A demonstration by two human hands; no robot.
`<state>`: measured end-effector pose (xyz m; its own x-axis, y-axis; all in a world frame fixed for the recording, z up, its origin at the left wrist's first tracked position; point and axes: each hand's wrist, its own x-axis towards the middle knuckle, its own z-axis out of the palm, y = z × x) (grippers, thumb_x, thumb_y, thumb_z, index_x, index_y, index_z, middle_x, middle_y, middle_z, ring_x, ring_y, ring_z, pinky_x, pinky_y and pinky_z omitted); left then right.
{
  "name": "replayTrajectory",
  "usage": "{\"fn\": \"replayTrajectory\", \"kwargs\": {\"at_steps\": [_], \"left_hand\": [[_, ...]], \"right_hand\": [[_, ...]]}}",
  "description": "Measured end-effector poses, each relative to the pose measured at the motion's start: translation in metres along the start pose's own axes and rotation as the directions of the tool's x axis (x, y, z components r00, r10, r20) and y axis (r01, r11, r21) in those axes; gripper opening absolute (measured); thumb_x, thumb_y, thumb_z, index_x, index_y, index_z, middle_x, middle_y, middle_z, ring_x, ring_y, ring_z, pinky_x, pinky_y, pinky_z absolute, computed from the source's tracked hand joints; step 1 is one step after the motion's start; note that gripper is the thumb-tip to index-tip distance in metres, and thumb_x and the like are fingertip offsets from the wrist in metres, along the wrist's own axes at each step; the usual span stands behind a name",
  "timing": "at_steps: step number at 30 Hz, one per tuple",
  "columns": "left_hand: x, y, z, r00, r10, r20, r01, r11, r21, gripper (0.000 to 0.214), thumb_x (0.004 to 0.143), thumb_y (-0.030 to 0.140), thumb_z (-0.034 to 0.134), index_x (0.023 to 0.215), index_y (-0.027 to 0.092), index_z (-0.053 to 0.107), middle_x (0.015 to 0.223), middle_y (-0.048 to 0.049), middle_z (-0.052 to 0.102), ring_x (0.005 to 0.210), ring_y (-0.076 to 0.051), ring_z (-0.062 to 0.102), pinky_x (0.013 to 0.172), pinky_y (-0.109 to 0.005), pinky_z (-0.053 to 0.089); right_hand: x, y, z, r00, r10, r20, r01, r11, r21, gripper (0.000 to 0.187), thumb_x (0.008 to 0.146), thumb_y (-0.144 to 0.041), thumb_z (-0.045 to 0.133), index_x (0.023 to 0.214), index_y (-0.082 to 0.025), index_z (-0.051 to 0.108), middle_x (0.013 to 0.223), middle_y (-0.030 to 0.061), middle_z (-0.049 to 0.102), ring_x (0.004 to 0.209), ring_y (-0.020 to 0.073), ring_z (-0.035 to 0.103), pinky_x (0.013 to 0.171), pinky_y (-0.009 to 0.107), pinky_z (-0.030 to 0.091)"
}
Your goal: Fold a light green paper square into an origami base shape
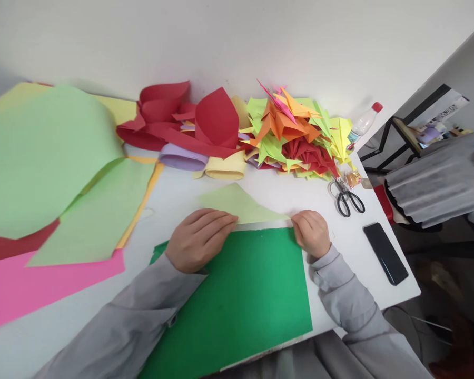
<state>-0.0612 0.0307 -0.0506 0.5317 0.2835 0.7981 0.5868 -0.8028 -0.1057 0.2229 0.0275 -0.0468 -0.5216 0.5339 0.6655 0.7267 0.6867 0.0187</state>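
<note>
A light green sheet folded into a triangle lies on the white table, just beyond a dark green mat. My left hand lies flat on the triangle's near left edge with its fingers stretched out and pressing down. My right hand is curled, with its fingertips pinching the triangle's right corner against the table. Both arms wear grey sleeves.
A heap of folded paper figures and curled red, purple and yellow sheets sits at the back. Large green, pink and red sheets cover the left. Scissors, a black phone and a bottle are at the right.
</note>
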Motion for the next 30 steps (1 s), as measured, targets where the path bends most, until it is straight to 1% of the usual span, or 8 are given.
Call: {"fn": "replayTrajectory", "kwargs": {"at_steps": [5, 14, 19, 22, 24, 26, 28, 30], "left_hand": [[0.001, 0.0, -0.001, 1.0, 0.03, 0.005, -0.03, 1.0, -0.001, 0.016, 0.082, 0.006, 0.056, 0.094, 0.016, 0.062, 0.089, -0.0088, 0.074, 0.081, -0.021, 0.069, 0.073, -0.036, 0.055], [0.001, -0.002, -0.002, 1.0, 0.007, 0.009, -0.007, 1.0, 0.025, 0.012, 0.083, 0.011, 0.06, 0.093, 0.019, 0.062, 0.086, -0.0044, 0.074, 0.077, -0.018, 0.069, 0.073, -0.034, 0.055], [-0.006, -0.005, -0.003, 0.998, 0.035, 0.051, -0.035, 0.999, -0.007, 0.017, 0.084, 0.007, 0.052, 0.095, 0.017, 0.062, 0.094, -0.0094, 0.073, 0.088, -0.022, 0.068, 0.075, -0.038, 0.056], [-0.012, -0.005, -0.003, 0.997, -0.03, 0.078, 0.034, 0.998, -0.047, 0.02, 0.085, 0.007, 0.049, 0.095, 0.019, 0.062, 0.1, -0.0093, 0.072, 0.096, -0.023, 0.067, 0.079, -0.039, 0.057], [-0.014, -0.003, -0.005, 0.995, -0.058, 0.082, 0.065, 0.994, -0.088, 0.021, 0.085, 0.007, 0.05, 0.099, 0.019, 0.06, 0.103, -0.0097, 0.071, 0.102, -0.024, 0.065, 0.082, -0.039, 0.057], [-0.011, 0.005, -0.009, 0.994, -0.064, 0.083, 0.076, 0.987, -0.141, 0.026, 0.085, 0.006, 0.051, 0.107, 0.019, 0.058, 0.108, -0.0102, 0.069, 0.108, -0.025, 0.062, 0.085, -0.039, 0.057], [-0.007, 0.017, -0.014, 0.993, -0.076, 0.089, 0.092, 0.977, -0.19, 0.035, 0.085, 0.004, 0.053, 0.116, 0.019, 0.055, 0.111, -0.0103, 0.068, 0.112, -0.025, 0.06, 0.088, -0.038, 0.057], [-0.002, 0.031, -0.017, 0.99, -0.135, 0.049, 0.143, 0.967, -0.213, 0.039, 0.086, 0.003, 0.052, 0.12, 0.022, 0.053, 0.111, -0.0083, 0.068, 0.113, -0.024, 0.059, 0.088, -0.038, 0.057]], "right_hand": [[-0.001, 0.001, -0.001, 1.0, 0.017, 0.014, -0.016, 1.0, -0.026, 0.012, 0.085, -0.009, 0.05, 0.08, -0.017, 0.058, 0.072, 0.0071, 0.063, 0.072, 0.0187, 0.056, 0.065, 0.031, 0.044], [-0.001, 0.001, -0.004, 0.996, 0.049, 0.07, -0.043, 0.995, -0.087, 0.024, 0.088, -0.018, 0.048, 0.064, -0.02, 0.048, 0.059, 0.0033, 0.051, 0.062, 0.0176, 0.044, 0.058, 0.031, 0.033], [-0.001, -0.001, -0.01, 0.997, 0.074, 0.026, -0.077, 0.988, 0.131, 0.022, 0.089, -0.021, 0.046, 0.068, -0.019, 0.051, 0.06, 0.0037, 0.054, 0.06, 0.0164, 0.046, 0.058, 0.031, 0.036], [-0.002, -0.001, -0.013, 0.974, 0.226, -0.019, -0.207, 0.92, 0.334, 0.027, 0.092, -0.027, 0.041, 0.069, -0.018, 0.053, 0.061, 0.0039, 0.055, 0.061, 0.0163, 0.05, 0.059, 0.031, 0.04], [-0.002, 0.0, -0.012, 0.907, 0.42, 0.012, -0.38, 0.808, 0.45, 0.031, 0.093, -0.033, 0.041, 0.07, -0.018, 0.055, 0.064, 0.0043, 0.057, 0.064, 0.0162, 0.054, 0.062, 0.03, 0.043], [-0.001, 0.001, -0.009, 0.79, 0.6, 0.128, -0.544, 0.589, 0.597, 0.033, 0.092, -0.04, 0.044, 0.073, -0.017, 0.058, 0.069, 0.0046, 0.061, 0.067, 0.0157, 0.057, 0.063, 0.029, 0.046], [0.0, 0.0, -0.005, 0.656, 0.665, 0.357, -0.642, 0.243, 0.727, 0.034, 0.089, -0.049, 0.048, 0.082, -0.017, 0.06, 0.076, 0.005, 0.065, 0.068, 0.0156, 0.061, 0.06, 0.028, 0.048], [0.001, -0.003, -0.002, 0.539, 0.582, 0.61, -0.678, -0.13, 0.723, 0.041, 0.084, -0.056, 0.051, 0.098, -0.017, 0.059, 0.079, 0.0054, 0.068, 0.065, 0.0157, 0.064, 0.056, 0.027, 0.05]]}}
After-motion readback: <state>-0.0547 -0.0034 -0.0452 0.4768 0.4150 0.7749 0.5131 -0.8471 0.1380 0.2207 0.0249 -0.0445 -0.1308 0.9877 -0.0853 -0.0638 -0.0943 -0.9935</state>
